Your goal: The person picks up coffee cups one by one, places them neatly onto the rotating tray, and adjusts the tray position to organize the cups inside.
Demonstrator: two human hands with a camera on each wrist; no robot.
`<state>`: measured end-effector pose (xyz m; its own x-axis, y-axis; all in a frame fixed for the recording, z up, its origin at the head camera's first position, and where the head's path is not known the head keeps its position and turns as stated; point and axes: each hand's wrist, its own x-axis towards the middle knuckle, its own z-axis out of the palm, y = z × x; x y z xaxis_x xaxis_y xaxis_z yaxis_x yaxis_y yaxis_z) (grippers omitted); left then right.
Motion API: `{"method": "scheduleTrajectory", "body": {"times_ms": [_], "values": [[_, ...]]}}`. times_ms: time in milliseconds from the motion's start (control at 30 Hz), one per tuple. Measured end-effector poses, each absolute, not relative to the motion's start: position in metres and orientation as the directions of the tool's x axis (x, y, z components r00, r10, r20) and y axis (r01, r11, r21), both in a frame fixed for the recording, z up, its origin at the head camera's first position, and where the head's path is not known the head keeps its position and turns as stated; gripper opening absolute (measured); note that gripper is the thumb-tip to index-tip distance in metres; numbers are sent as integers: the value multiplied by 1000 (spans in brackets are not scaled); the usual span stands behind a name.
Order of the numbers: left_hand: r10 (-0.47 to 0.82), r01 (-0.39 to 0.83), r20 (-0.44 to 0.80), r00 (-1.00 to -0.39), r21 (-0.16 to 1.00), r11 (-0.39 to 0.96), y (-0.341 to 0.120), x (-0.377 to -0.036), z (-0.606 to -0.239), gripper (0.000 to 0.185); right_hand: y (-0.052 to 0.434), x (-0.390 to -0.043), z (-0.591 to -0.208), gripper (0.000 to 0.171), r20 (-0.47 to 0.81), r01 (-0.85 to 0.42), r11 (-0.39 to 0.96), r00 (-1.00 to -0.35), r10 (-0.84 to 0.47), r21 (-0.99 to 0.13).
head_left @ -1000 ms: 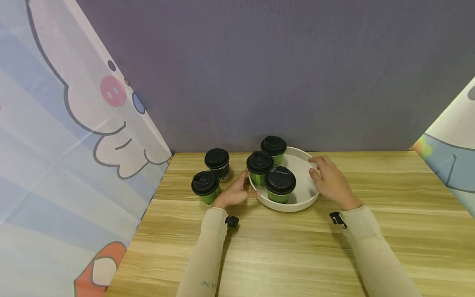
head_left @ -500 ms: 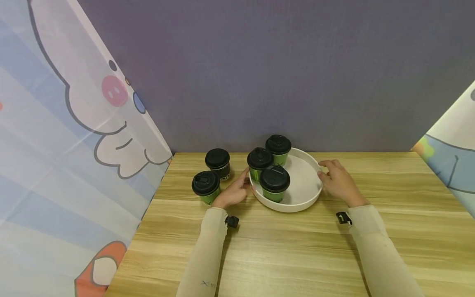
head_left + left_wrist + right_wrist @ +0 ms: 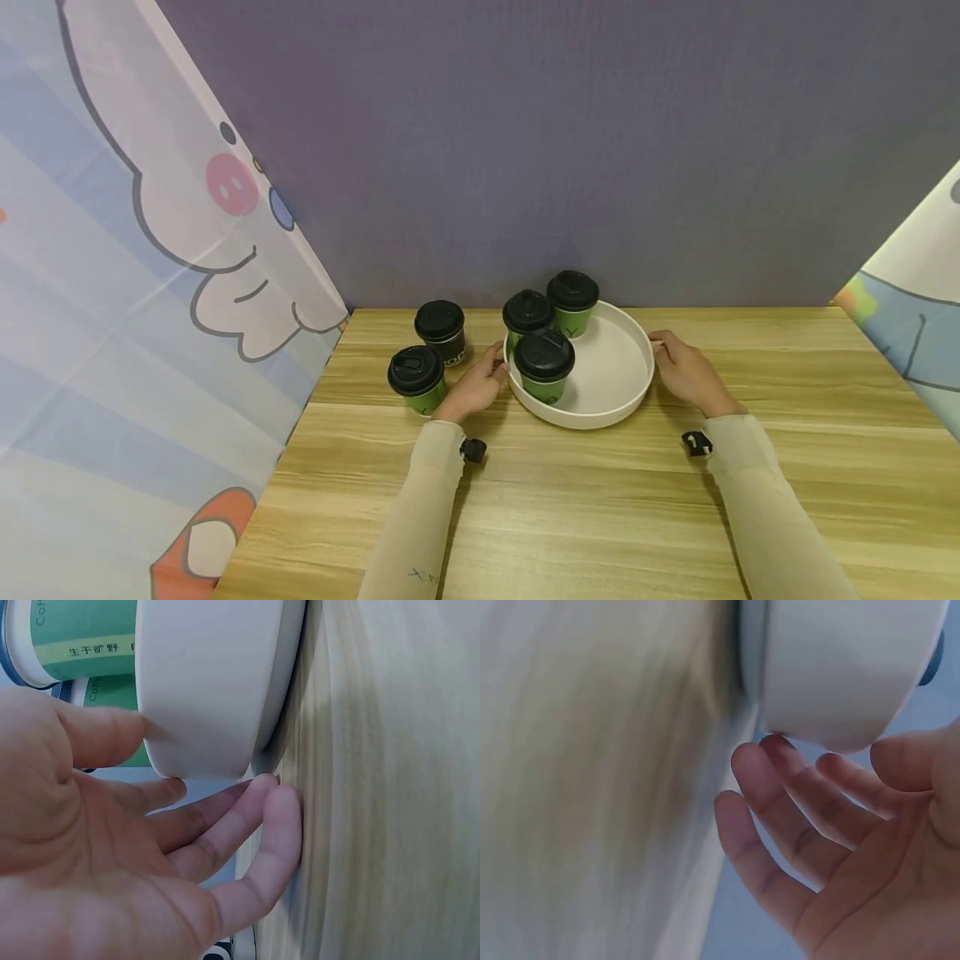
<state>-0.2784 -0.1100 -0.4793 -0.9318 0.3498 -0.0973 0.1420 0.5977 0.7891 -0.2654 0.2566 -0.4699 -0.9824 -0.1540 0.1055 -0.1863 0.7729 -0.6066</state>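
Note:
A white round tray (image 3: pixel 611 379) stands on the wooden table (image 3: pixel 570 517) and carries three green cups with black lids: one in front (image 3: pixel 545 367), one at the back left (image 3: pixel 528 318), one at the back (image 3: pixel 573 300). My left hand (image 3: pixel 491 372) is against the tray's left wall (image 3: pixel 210 690), thumb (image 3: pixel 105 735) on the wall and straight fingers (image 3: pixel 247 817) at its bottom edge. My right hand (image 3: pixel 670 357) cups the right wall (image 3: pixel 840 667), its fingers (image 3: pixel 780 780) loosely bent by the bottom edge; contact there is unclear.
Left of the tray stand a black cup (image 3: pixel 440 331) and a green cup (image 3: pixel 415 379), both with black lids, close to my left hand. A purple wall rises behind the table. Cartoon-print curtains hang at the left (image 3: pixel 150 292) and far right (image 3: pixel 922 275).
The tray has turned: the front cup swung left and the back cup right. My right hand came off the inside of the tray to its outer right wall. The left hand barely moved.

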Motion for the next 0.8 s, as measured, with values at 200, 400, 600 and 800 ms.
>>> {"method": "scheduleTrajectory", "body": {"times_ms": [200,400,600,800], "values": [[315,135,-83,-945,779,612,-107,-278,-479,54,262,-267,-475,50,19,-153,753,-983,-183,-640],[293,144,-59,-954,769,623,-106,-277,-480,51,267,-269,-481,53,-19,-143,701,-976,-218,-699],[276,137,-68,-959,742,656,-105,-274,-475,52,270,-270,-482,54,-79,-95,610,-964,-253,-787],[317,138,-115,-941,726,673,-106,-272,-465,55,274,-269,-482,53,-103,-72,528,-950,-294,-846]]}}
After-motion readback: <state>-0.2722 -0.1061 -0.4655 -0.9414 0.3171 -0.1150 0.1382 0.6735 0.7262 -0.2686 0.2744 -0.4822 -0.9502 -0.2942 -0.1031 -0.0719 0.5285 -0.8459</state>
